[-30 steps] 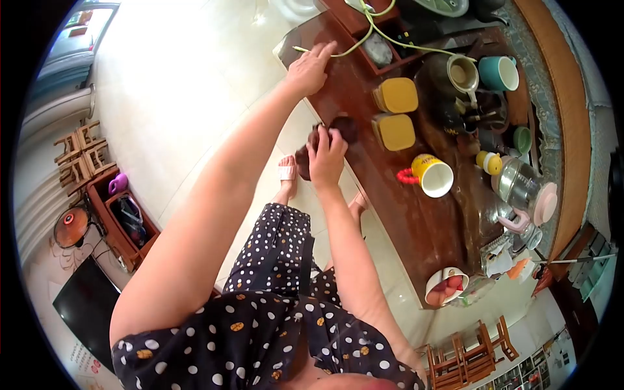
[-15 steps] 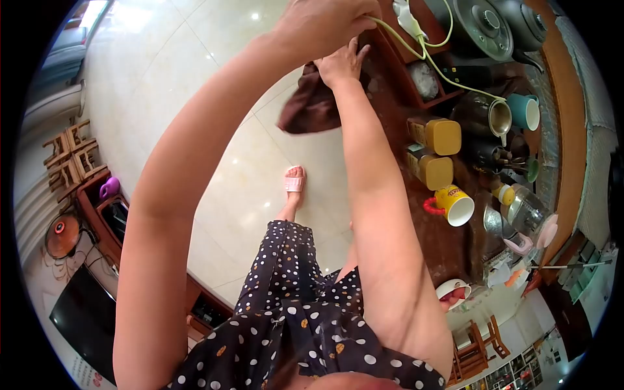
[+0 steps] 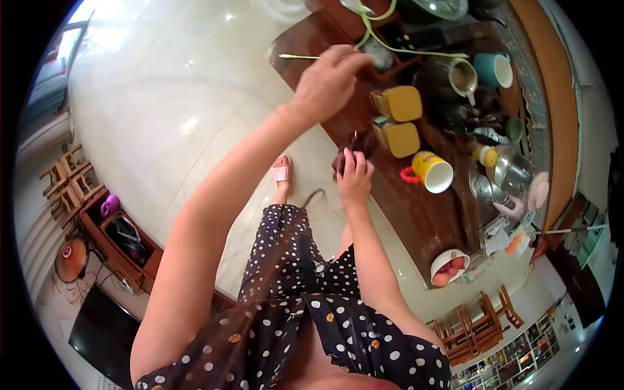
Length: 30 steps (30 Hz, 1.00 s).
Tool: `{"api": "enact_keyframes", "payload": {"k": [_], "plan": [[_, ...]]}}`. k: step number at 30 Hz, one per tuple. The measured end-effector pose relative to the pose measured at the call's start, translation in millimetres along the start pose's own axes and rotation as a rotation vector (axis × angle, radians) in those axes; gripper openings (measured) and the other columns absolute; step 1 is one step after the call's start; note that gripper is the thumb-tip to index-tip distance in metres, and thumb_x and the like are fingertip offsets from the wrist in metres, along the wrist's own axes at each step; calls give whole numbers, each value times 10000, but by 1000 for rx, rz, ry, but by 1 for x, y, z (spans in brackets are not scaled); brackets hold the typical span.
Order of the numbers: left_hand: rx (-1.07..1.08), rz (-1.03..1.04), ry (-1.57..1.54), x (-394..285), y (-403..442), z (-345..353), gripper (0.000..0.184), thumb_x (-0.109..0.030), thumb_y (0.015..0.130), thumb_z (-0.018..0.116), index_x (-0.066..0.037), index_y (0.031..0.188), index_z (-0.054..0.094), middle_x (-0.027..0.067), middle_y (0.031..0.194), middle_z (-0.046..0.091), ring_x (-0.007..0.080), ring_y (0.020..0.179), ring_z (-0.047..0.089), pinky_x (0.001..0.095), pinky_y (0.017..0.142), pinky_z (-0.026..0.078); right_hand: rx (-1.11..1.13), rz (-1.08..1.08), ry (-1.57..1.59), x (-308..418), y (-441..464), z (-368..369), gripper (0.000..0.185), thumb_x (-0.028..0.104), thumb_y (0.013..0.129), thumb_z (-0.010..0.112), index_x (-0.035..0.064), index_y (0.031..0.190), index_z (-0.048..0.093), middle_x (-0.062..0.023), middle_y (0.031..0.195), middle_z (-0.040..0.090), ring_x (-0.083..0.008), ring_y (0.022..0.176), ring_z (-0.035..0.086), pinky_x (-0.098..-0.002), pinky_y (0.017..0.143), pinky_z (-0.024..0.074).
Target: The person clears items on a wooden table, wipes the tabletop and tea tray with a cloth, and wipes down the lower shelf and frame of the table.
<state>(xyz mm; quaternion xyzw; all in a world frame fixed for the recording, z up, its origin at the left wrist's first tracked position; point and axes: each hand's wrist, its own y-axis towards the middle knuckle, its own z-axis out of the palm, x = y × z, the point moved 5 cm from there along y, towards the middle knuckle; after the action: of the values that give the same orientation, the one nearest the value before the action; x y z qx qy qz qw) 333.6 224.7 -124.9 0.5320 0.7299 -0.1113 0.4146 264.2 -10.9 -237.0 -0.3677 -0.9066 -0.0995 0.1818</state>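
My left hand (image 3: 328, 84) is over the table's far left corner, fingers apart and loosely bent. The green cable (image 3: 296, 56) passes beneath it, its tip showing to the left; I see no grip on it. Bunched under the curled fingers of my right hand (image 3: 355, 179) is a dark brown cloth (image 3: 363, 143), at the near edge of the brown table (image 3: 416, 227). Two jars with yellow lids (image 3: 401, 139) stand just right of the cloth. A yellow mug (image 3: 434, 172) with a red handle is beyond them.
A teal mug (image 3: 494, 70), a metal pitcher (image 3: 462, 78) and a glass kettle (image 3: 513, 170) stand along the table's far side. A bowl of red fruit (image 3: 450, 267) sits at the near right end. Wooden stools (image 3: 68, 182) and a cabinet (image 3: 123, 240) are at the left.
Half a second ago both hands were farther forward, my left hand at the cable and the cloth hanging past the table edge. Both have come back, and the cloth is now bunched beside the jars.
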Motion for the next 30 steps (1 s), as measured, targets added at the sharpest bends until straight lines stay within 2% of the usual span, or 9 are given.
{"api": "enact_keyframes", "payload": {"k": [4,6,8,9,14,19,25,26,30], "plan": [[376,555,481,-72,25,55,701,-61,805,593,-279,1433,368,89,1470,348,280,1349,334,463,1074,306,182,214,49,-34,-57,-25,613,147,712,756,186,1274,515,-79,1249,471,-353,1045,487,-445,873,470],[417,669,498,-75,33,82,600,-79,808,597,-235,1365,438,93,1363,441,283,1244,444,410,1000,389,219,287,149,-39,-65,-36,611,162,714,756,167,1274,510,-88,1250,471,-362,1061,487,-451,887,468],[801,420,543,-65,32,104,471,-98,808,605,-198,1257,502,78,1183,512,277,1082,535,368,890,456,228,304,259,-37,-65,-44,584,202,741,735,161,1279,511,-97,1255,482,-364,1076,493,-451,900,463],[640,512,523,-63,28,97,363,-112,804,613,-159,1154,530,64,1029,510,275,941,560,357,802,485,216,284,320,-32,-60,-47,559,234,767,715,165,1284,514,-102,1260,494,-363,1083,499,-449,905,458],[378,260,350,-39,4,2,456,-73,754,651,-189,1175,519,83,1135,520,327,1062,527,391,860,485,32,26,396,24,50,-48,585,149,753,714,123,1299,504,-119,1278,483,-374,1091,479,-441,908,452],[441,147,468,24,19,-15,582,-7,709,685,-195,1227,499,92,1196,487,334,1126,492,410,893,478,-170,-84,0,46,142,22,411,192,830,613,123,1223,513,-112,1339,435,-354,1212,416,-509,922,405],[547,236,372,25,41,9,695,48,669,698,-210,1270,462,89,1221,476,328,1147,496,390,918,475,-92,-37,118,21,72,12,310,166,830,581,170,1138,541,-29,1225,497,-305,1128,474,-444,769,485],[587,245,393,22,40,15,704,52,670,695,-209,1279,455,88,1226,476,326,1148,497,387,921,475,-60,-46,147,14,43,11,555,97,669,736,188,1171,518,-34,1250,476,-344,1083,479,-463,784,489],[596,295,566,10,36,33,695,-28,734,693,-218,1346,425,95,1334,439,323,1168,491,392,951,447,134,79,345,-11,-44,-14,500,75,662,741,173,1120,565,-50,1218,507,-345,1071,475,-435,904,442]]}}
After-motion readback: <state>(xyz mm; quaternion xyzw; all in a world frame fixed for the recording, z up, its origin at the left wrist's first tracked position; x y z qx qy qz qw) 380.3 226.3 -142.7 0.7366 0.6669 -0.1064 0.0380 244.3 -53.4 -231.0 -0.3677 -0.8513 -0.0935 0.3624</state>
